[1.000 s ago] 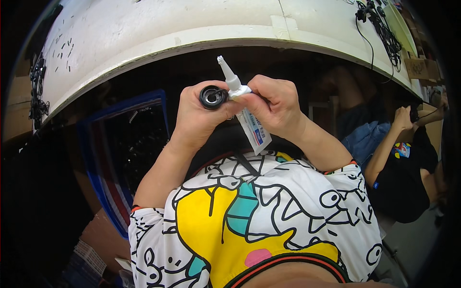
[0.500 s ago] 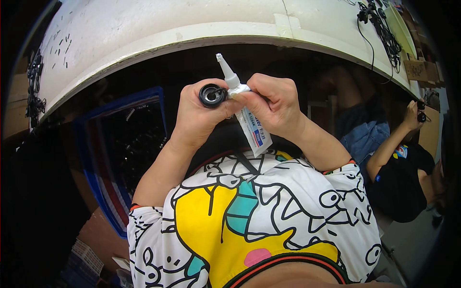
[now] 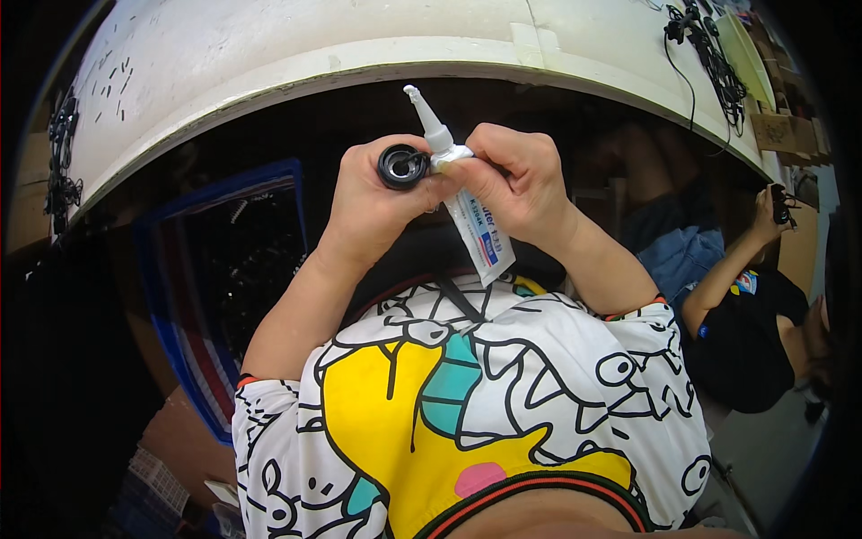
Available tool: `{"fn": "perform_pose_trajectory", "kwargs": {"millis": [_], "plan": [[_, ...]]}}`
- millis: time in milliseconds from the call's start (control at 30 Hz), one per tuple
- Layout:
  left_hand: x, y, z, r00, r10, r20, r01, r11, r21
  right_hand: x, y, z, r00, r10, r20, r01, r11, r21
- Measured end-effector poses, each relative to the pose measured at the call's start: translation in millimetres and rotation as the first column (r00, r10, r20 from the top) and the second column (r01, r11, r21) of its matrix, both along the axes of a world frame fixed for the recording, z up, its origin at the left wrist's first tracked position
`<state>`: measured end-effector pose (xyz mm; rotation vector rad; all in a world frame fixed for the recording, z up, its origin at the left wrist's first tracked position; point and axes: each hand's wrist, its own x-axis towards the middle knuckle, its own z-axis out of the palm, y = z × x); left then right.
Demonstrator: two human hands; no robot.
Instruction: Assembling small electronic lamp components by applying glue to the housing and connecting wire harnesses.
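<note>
My left hand (image 3: 364, 198) is closed round a black cylindrical part (image 3: 401, 168), its round hollow end facing up with a pale ring inside. My right hand (image 3: 521, 184) grips a white squeeze tube (image 3: 478, 238) near its neck, thumb and fingers pressed on it. The tube's long tapered nozzle (image 3: 429, 121) points up and slightly left, away from me, with a white blob at its tip. Both hands meet just in front of my chest, and the nozzle's base sits right beside the black part. The palm side of each grip is hidden.
Beyond my hands runs the edge of a white table (image 3: 350, 45). Small dark pieces (image 3: 112, 88) and cables (image 3: 709, 58) lie on it. Lower left stands a blue-rimmed bin (image 3: 157, 269) with dark parts. At right another person's hand (image 3: 766, 216) holds a black item; cardboard boxes (image 3: 783, 132) are nearby.
Both hands have risen slightly away from me with the tube and the black part. The black part's open end has tilted a little. The other person's hand has shifted slightly.
</note>
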<state>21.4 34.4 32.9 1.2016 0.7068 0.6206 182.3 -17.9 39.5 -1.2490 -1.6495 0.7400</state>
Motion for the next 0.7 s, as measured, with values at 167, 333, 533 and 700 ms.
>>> {"fn": "perform_pose_trajectory", "kwargs": {"millis": [167,333,533,700], "plan": [[2.4,3.5,6.4,0.997,-0.068,-0.044,0.068,0.998,-0.013,13.4,-1.8,12.6,0.999,0.042,-0.022,-0.043,0.998,-0.041],[-3.6,8.2,4.5,0.993,-0.087,-0.08,0.105,0.959,0.263,33.3,-7.5,51.4,0.8,0.0,-0.6,-0.38,0.774,-0.506],[-4.8,7.7,2.2,0.991,-0.068,-0.111,0.107,0.909,0.404,33.5,-11.8,49.1,0.541,-0.171,-0.823,-0.61,0.594,-0.524],[-5.7,3.6,-4.4,0.994,-0.06,-0.094,0.099,0.86,0.5,26.3,-20.8,35.2,0.515,-0.16,-0.842,-0.557,0.685,-0.471]]}}
